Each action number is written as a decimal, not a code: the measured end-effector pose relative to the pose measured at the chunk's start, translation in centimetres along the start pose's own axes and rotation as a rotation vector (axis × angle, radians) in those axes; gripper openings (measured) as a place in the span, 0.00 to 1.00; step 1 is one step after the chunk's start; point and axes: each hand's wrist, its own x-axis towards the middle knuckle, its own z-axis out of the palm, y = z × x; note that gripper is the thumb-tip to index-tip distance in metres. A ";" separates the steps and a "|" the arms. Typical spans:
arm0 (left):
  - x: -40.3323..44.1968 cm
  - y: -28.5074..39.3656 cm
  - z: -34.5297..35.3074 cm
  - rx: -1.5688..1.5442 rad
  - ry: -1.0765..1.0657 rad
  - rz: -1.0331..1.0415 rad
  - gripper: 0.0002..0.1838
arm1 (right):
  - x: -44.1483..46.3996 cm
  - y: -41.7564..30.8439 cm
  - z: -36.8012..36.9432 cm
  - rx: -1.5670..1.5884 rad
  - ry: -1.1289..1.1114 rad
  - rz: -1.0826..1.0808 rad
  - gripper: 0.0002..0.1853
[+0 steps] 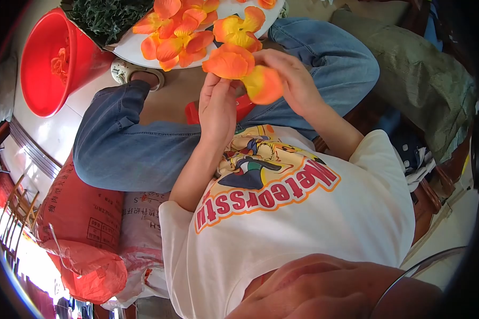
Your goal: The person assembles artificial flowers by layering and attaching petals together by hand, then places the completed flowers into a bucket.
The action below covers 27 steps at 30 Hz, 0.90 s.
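Observation:
An orange-and-yellow artificial flower (230,61) is between my two hands over my lap. My left hand (218,103) pinches its lower edge, thumb and fingers together. From the other side, my right hand (292,80) has its fingers curled around the flower, partly behind a yellow-orange petal (264,85) that is slightly blurred. Just beyond, several similar orange flowers (183,42) lie on a white round surface (130,50). A yellow-orange flower (239,29) lies closest to my right hand. Under my hands, a red object (244,108) is partly hidden.
A red bucket (32,80) with orange petals inside stands at left. Beside it, a box holds dark green artificial foliage (104,18). Stuffed red (82,207) and white sacks (141,228) lie by my left knee; a greenish sack (410,69) sits at right.

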 end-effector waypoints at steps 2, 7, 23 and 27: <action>0.3 -0.1 -0.1 0.071 0.002 0.049 0.18 | 0.1 -0.3 -0.3 -0.133 -0.048 -0.025 0.18; 1.1 0.2 0.1 0.084 -0.026 0.059 0.17 | 0.3 -1.3 0.3 -0.163 -0.054 0.024 0.20; 0.8 1.6 0.2 -0.049 -0.082 -0.044 0.20 | 1.1 -0.4 1.0 -0.773 0.205 -0.508 0.08; 0.8 2.3 0.5 0.219 0.078 -0.104 0.21 | 1.0 -0.3 0.6 -0.675 0.266 -0.332 0.10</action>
